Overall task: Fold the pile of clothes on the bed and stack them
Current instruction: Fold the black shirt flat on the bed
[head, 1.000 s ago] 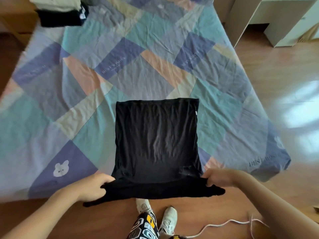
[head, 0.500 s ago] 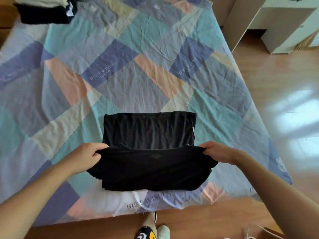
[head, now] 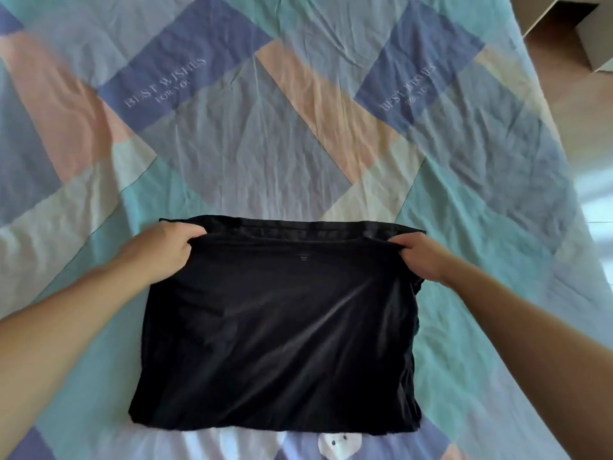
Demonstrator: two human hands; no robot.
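A black garment lies folded in half on the patchwork bedspread, forming a wide rectangle. My left hand pinches its far left corner and my right hand pinches its far right corner. The folded-over edge sits just short of the garment's far edge, where a thin strip of the lower layer shows. Both forearms reach in from the bottom corners of the view.
The bed's right edge runs down the right side, with wooden floor beyond it. A pale piece of furniture stands at the top right. A white rabbit print on the bedspread shows just below the garment.
Both hands carried the garment's near edge from the bed's foot up and over to its far edge, folding it in half. The view moved in closer over the bed.
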